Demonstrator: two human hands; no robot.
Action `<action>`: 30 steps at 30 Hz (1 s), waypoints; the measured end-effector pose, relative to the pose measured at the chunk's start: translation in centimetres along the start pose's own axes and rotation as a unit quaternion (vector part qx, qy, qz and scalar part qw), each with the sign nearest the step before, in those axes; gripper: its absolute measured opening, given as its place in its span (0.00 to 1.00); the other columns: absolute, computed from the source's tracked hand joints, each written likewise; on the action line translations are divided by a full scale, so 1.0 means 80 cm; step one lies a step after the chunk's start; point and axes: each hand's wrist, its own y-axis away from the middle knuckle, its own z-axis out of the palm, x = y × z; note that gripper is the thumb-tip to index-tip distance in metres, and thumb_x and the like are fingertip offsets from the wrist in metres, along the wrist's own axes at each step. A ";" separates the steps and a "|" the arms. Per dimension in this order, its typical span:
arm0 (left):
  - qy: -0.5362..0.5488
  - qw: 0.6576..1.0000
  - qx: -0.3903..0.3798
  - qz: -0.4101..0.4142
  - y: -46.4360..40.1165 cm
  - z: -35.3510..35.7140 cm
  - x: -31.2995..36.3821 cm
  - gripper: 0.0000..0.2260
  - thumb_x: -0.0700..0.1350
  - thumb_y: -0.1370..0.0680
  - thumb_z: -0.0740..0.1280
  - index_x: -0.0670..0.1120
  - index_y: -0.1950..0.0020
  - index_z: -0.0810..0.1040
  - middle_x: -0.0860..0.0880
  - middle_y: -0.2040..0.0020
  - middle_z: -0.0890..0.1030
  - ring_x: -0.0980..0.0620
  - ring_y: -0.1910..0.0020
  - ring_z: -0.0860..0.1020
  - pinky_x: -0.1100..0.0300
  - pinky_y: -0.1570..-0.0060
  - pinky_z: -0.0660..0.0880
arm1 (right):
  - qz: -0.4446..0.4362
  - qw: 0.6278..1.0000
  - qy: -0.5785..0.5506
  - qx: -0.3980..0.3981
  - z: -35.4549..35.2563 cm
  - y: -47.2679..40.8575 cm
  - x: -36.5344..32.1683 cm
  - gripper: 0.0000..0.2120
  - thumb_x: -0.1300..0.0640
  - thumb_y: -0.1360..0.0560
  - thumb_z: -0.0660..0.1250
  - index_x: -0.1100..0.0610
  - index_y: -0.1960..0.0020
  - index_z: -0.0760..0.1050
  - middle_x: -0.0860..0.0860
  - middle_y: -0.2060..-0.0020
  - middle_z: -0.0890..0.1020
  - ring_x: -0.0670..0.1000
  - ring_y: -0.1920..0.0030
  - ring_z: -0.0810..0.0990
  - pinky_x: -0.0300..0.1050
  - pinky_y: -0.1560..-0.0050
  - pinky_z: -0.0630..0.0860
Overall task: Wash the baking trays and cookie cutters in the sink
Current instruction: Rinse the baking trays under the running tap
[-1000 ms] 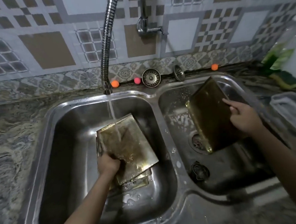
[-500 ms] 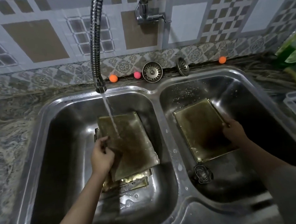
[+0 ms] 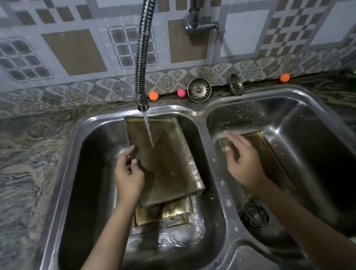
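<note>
Your left hand [image 3: 128, 174] pinches the left edge of the wet, stiff, slippery tray [image 3: 163, 156] tilted under the tap in the left basin, so keep that grip on the raised rim, while your right hand [image 3: 243, 161] hovers loosely spread over the right basin's tray [image 3: 266, 150].

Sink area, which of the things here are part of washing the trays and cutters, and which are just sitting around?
Part of the job:
- tray under the tap, gripped by the left hand
- trays stacked beneath it
- tray in the right basin, under the right hand
- cookie cutter
- running faucet hose

Lying about:
- two sink strainers
- orange balls and pink ball on the ledge
</note>
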 end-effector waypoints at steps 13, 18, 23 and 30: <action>0.126 0.991 0.016 -0.045 0.028 -0.018 0.017 0.15 0.33 0.20 0.59 0.51 0.42 0.77 0.52 0.41 0.78 0.63 0.44 0.75 0.71 0.42 0.70 | -0.078 0.929 0.210 -0.294 0.139 -0.032 -0.162 0.31 0.42 0.19 0.46 0.52 0.22 0.39 0.51 0.23 0.38 0.56 0.23 0.35 0.70 0.28 0.38; 0.154 0.986 0.025 -0.059 0.006 -0.043 0.014 0.15 0.35 0.20 0.60 0.51 0.41 0.78 0.52 0.40 0.78 0.56 0.38 0.75 0.50 0.34 0.70 | -0.181 0.900 0.243 -0.315 0.114 -0.023 -0.149 0.30 0.39 0.19 0.44 0.46 0.22 0.37 0.48 0.24 0.35 0.52 0.24 0.33 0.60 0.26 0.35; 0.172 0.984 -0.018 -0.047 0.026 -0.016 0.030 0.15 0.32 0.21 0.59 0.44 0.38 0.77 0.58 0.46 0.79 0.64 0.48 0.77 0.64 0.41 0.71 | -0.047 0.923 0.271 -0.270 0.119 -0.062 -0.164 0.30 0.42 0.19 0.43 0.53 0.22 0.41 0.55 0.23 0.39 0.58 0.24 0.33 0.67 0.28 0.36; 0.211 0.970 0.013 -0.117 0.006 -0.029 0.020 0.15 0.33 0.20 0.59 0.51 0.45 0.78 0.56 0.49 0.79 0.60 0.48 0.79 0.60 0.43 0.74 | -0.072 0.899 0.300 -0.311 0.106 -0.053 -0.137 0.31 0.38 0.20 0.42 0.47 0.22 0.37 0.53 0.24 0.34 0.57 0.25 0.32 0.61 0.26 0.35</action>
